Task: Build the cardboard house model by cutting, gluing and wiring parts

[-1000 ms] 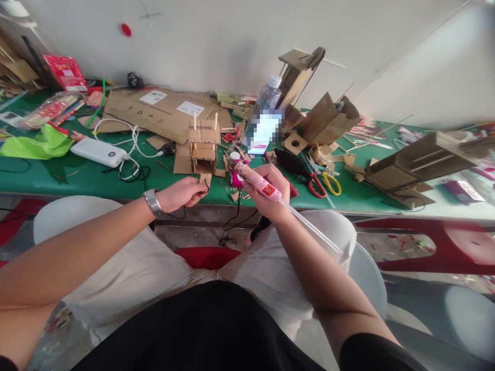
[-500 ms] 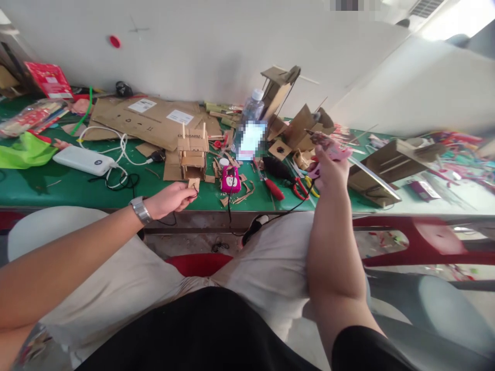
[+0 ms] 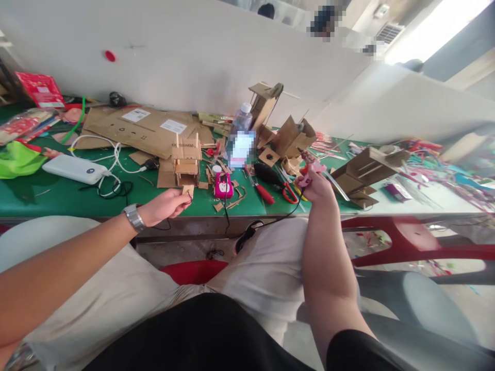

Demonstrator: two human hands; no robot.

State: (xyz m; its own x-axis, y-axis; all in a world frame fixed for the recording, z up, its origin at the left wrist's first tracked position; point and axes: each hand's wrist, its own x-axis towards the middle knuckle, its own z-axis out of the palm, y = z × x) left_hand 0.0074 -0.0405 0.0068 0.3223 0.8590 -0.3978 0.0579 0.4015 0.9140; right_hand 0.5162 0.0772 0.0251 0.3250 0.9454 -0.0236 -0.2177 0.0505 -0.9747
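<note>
Pinched in my left hand (image 3: 166,205) is a small cardboard piece (image 3: 187,191), with a thin dark strand at its edge. Just beyond it stands a small cardboard structure (image 3: 186,164) with wooden sticks rising from its top. My right hand (image 3: 319,187) is closed round a pink hot glue gun (image 3: 317,167), which points away over the table. A black cord (image 3: 284,218) hangs from the gun. Between my hands lie a magenta case (image 3: 223,185) with a white face print, a red-handled screwdriver (image 3: 265,194) and red-handled scissors (image 3: 289,194).
A white power bank (image 3: 75,169) with a cable lies at the left of the green table (image 3: 77,205). Behind are a flattened cardboard box (image 3: 150,135), a clear bottle (image 3: 243,118) and a lit phone (image 3: 240,148). Another cardboard structure (image 3: 365,172) stands at the right.
My right hand has drawn the glue gun slightly down and to the left. My left hand still holds the cardboard piece. The view has tilted up, showing more above the partition.
</note>
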